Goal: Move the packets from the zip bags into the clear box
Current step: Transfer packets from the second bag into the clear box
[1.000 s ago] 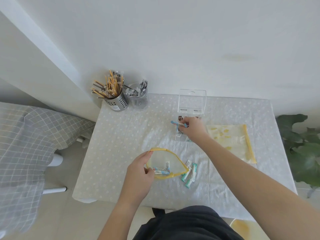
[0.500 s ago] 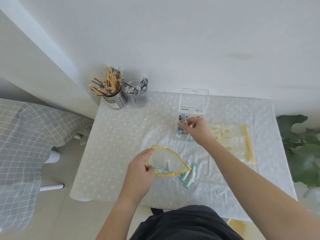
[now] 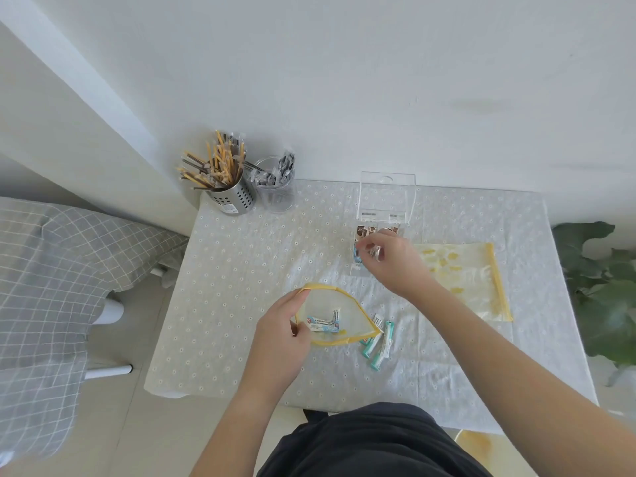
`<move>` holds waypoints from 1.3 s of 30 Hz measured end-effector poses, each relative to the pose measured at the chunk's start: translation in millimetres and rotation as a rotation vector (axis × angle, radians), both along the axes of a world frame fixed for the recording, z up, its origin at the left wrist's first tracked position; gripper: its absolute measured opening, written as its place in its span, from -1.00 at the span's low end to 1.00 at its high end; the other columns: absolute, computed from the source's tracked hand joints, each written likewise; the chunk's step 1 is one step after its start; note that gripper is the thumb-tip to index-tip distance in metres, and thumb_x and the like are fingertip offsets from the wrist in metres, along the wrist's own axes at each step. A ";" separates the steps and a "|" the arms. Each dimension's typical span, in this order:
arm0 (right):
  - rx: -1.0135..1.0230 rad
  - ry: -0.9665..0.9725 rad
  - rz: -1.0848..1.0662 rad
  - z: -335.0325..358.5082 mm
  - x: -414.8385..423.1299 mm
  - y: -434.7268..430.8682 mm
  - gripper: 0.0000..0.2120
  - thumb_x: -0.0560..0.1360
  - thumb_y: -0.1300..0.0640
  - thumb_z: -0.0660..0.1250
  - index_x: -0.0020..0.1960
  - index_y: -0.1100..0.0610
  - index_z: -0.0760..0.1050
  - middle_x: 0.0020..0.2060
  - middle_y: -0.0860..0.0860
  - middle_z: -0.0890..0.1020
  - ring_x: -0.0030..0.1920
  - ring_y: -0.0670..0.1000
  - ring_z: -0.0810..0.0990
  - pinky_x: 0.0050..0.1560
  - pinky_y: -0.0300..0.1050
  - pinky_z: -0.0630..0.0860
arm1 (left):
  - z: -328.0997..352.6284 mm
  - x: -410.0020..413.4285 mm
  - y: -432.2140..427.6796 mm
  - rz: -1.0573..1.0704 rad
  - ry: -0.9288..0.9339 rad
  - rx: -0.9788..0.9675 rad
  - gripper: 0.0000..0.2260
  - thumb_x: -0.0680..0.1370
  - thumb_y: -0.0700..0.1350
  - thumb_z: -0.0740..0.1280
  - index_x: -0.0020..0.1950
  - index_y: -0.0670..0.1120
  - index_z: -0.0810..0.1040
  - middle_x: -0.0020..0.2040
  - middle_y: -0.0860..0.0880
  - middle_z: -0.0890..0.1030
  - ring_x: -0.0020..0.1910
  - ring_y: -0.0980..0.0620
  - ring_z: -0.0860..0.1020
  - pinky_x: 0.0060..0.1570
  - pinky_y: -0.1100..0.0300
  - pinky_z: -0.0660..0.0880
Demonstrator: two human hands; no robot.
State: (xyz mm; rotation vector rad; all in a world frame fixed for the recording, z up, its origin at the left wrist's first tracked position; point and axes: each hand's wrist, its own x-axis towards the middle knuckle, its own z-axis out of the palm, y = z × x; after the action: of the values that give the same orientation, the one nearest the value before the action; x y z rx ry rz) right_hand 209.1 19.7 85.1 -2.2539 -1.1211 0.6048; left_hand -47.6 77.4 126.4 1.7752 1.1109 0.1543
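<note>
My left hand [image 3: 285, 335] pinches the left rim of a yellow-edged zip bag [image 3: 347, 304] and holds its mouth open. Two white-and-blue packets [image 3: 323, 324] lie inside it. Several teal packets [image 3: 380, 342] lie on the cloth just right of the bag. The clear box [image 3: 358, 270] stands behind, its lid [image 3: 385, 196] upright, with brown packets [image 3: 373, 230] and a blue packet [image 3: 358, 258] in it. My right hand [image 3: 392, 263] hovers over the box with loosely curled fingers; I see nothing held in it.
A second zip bag [image 3: 461, 280] lies flat to the right of the box. A steel holder of sticks [image 3: 229, 197] and a clear cup of sachets [image 3: 277, 192] stand at the table's back left. A plant [image 3: 605, 294] is beside the right edge.
My right hand carried a blue packet to the clear box and the packet left its fingers there. My left hand kept hold of the bag's rim.
</note>
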 end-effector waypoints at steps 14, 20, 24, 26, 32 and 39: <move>-0.770 -0.037 0.355 21.3 -107.6 -3.9 -0.66 0.61 0.25 0.21 -0.32 0.14 0.28 -0.37 0.01 0.36 -0.27 0.05 0.48 -0.15 -0.11 0.40 | 18.4 9.4 -15.7 -0.150 -0.074 0.093 -0.43 0.60 -0.38 0.28 0.54 0.08 0.51 0.48 0.31 0.47 -0.09 0.25 0.61 0.06 0.35 0.56; -0.785 -0.036 0.273 -2.5 -101.6 -13.9 -0.76 0.63 0.22 0.17 -0.22 0.16 0.42 -0.32 0.01 0.44 -0.32 -0.01 0.47 -0.32 -0.19 0.37 | 15.4 5.6 -32.8 -0.222 -0.064 0.112 -0.45 0.63 -0.32 0.27 0.54 0.13 0.50 0.50 0.35 0.45 0.32 -0.11 0.57 0.33 0.09 0.58; -0.746 -0.091 0.251 2.9 -109.7 -22.9 -0.83 0.62 0.24 0.17 0.13 0.21 0.51 -0.10 0.07 0.56 0.00 0.09 0.61 -0.07 -0.14 0.43 | 17.2 7.2 -33.1 -0.216 -0.060 0.139 -0.42 0.62 -0.34 0.26 0.58 0.12 0.45 0.51 0.33 0.44 0.30 -0.12 0.56 0.30 0.14 0.59; -0.806 -0.134 0.302 9.8 -113.8 -26.2 -0.72 0.64 0.23 0.15 0.27 0.24 0.54 -0.01 0.09 0.59 0.10 0.10 0.63 -0.03 -0.13 0.45 | 17.8 8.5 -33.4 -0.217 -0.048 0.146 -0.40 0.60 -0.35 0.26 0.58 0.11 0.45 0.51 0.30 0.45 0.27 -0.11 0.58 0.26 0.21 0.59; -0.810 -0.098 0.250 -1.5 -102.6 -35.5 -0.74 0.65 0.21 0.10 0.01 0.21 0.56 -0.27 0.03 0.46 -0.20 0.01 0.52 -0.16 -0.21 0.47 | 17.7 13.0 -52.1 -0.262 -0.026 0.092 -0.38 0.58 -0.35 0.26 0.58 0.12 0.45 0.52 0.31 0.43 0.29 -0.15 0.58 0.30 0.14 0.58; -0.642 -0.047 0.180 -17.5 -108.7 -42.7 -0.75 0.61 0.27 0.16 0.27 0.20 0.43 -0.14 -0.01 0.46 -0.09 0.01 0.48 -0.10 -0.22 0.47 | 20.5 11.0 -53.3 -0.263 -0.020 0.075 -0.40 0.60 -0.34 0.27 0.58 0.12 0.45 0.49 0.34 0.42 0.10 0.06 0.65 0.19 0.30 0.58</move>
State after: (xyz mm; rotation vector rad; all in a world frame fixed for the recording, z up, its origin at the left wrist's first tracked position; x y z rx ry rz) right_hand 100.4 -23.1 67.6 -2.7181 -1.2957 1.1196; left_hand -36.5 24.1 146.8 1.9642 0.8577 0.0543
